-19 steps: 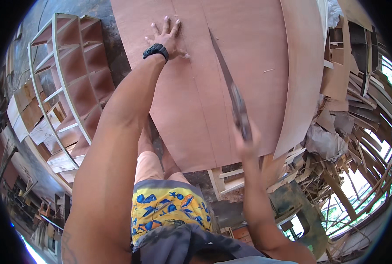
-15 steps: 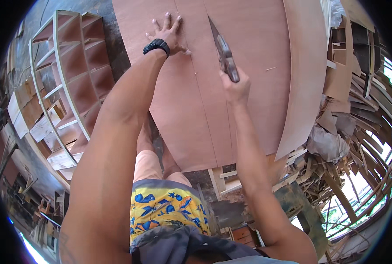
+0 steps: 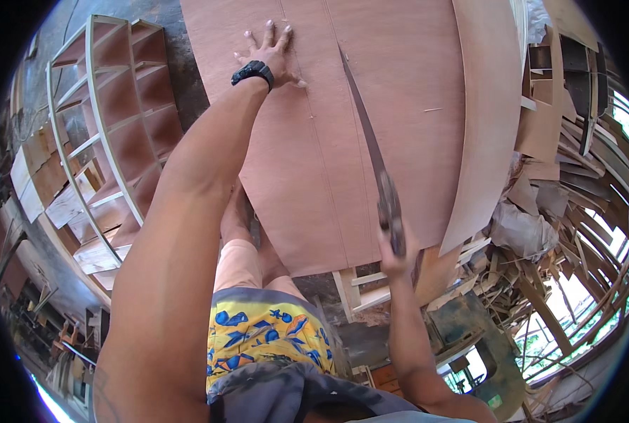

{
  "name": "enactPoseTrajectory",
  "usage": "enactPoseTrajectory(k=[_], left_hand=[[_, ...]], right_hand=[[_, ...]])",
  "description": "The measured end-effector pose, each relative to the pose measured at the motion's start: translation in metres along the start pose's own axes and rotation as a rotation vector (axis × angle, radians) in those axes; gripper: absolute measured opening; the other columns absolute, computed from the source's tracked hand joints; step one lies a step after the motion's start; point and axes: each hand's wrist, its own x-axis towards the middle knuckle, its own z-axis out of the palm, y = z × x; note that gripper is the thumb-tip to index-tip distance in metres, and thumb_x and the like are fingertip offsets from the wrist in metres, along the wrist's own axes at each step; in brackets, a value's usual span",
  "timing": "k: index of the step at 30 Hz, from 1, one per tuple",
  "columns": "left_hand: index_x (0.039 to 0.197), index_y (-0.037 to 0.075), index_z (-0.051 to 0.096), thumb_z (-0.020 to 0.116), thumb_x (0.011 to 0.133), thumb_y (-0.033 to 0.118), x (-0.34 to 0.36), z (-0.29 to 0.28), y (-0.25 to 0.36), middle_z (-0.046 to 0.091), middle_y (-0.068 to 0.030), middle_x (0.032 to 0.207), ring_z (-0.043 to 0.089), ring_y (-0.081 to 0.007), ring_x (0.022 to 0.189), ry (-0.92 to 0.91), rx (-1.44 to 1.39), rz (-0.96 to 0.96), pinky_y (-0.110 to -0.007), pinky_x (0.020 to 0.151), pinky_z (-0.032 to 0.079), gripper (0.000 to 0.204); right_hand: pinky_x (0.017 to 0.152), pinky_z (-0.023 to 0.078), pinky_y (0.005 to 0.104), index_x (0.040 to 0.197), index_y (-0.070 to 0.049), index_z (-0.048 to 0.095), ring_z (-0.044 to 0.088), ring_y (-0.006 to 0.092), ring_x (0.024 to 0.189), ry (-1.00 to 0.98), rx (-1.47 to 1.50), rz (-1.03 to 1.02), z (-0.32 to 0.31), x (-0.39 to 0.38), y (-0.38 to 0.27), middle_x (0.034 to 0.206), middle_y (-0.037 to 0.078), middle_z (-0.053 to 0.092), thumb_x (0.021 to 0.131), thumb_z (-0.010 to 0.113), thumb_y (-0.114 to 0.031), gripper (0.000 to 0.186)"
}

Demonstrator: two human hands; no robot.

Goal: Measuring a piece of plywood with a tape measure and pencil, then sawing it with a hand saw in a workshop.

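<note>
A large reddish-brown plywood sheet (image 3: 413, 162) lies below me, marked with long lines running away from me. My left hand (image 3: 269, 60), a black watch on its wrist, rests on it with fingers spread, left of a slit in the sheet. My right hand (image 3: 393, 247) grips the handle of a handsaw (image 3: 362, 116), slightly blurred, low on the right half of the sheet. The long dark blade slants away from me, its tip at the slit near the top, right of my left hand.
A white-framed shelf unit with reddish panels (image 3: 120, 106) lies at the left. A paler sheet (image 3: 489, 127) is along the right edge. Beyond it are heaped wood offcuts (image 3: 575, 296) and a crumpled grey sack (image 3: 522, 229). Wooden framing (image 3: 371, 296) shows below the sheet.
My right hand and the saw went forward up the sheet, then drew back toward me, now lower and showing the full blade. My left hand stays spread in nearly the same place.
</note>
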Motion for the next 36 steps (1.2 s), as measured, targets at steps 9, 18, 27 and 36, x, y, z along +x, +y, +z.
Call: enactPoseTrajectory(k=[9,18,27,36], left_hand=[[0.164,0.040,0.008,0.091,0.059,0.065,0.001,0.003,-0.002,-0.003,-0.0017,0.174,-0.001,-0.0480,0.156,-0.012,-0.012,0.015,-0.077,0.117,0.017,0.136],[0.156,-0.009,0.024,0.074,0.080,0.067,-0.090,0.083,-0.018,0.025,-0.0252,0.165,0.020,-0.0359,0.155,0.520,-0.263,-0.131,-0.043,0.128,0.012,0.118],[0.144,-0.002,0.051,0.068,0.099,0.039,-0.270,0.229,-0.083,0.064,-0.0127,0.137,0.062,-0.0259,0.124,-0.208,-1.865,-0.683,-0.040,0.103,0.051,0.063],[0.117,-0.004,0.071,0.063,0.102,0.044,-0.320,0.243,-0.114,0.075,-0.0131,0.110,0.068,-0.0211,0.104,0.218,-1.238,-0.588,-0.036,0.092,0.051,0.050]], right_hand=[[0.064,0.048,0.0269,0.124,0.005,0.065,0.057,0.0092,0.068,0.028,0.013,-0.029,-0.001,-0.032,0.022,0.082,0.005,0.067,0.089,0.072,-0.008,0.038],[0.067,0.047,0.0209,0.133,0.007,0.061,0.058,0.0059,0.073,0.077,-0.003,0.226,-0.073,-0.184,-0.012,0.101,0.007,0.072,0.077,0.067,-0.004,0.058],[0.059,0.044,0.0212,0.136,0.007,0.059,0.053,0.0054,0.066,0.010,0.085,0.202,-0.065,-0.173,-0.052,0.090,0.001,0.067,0.079,0.068,-0.003,0.059],[0.053,0.038,0.0225,0.127,0.005,0.066,0.047,0.0042,0.056,-0.122,0.058,0.058,-0.073,-0.194,-0.049,0.059,-0.004,0.050,0.082,0.074,-0.006,0.047]])
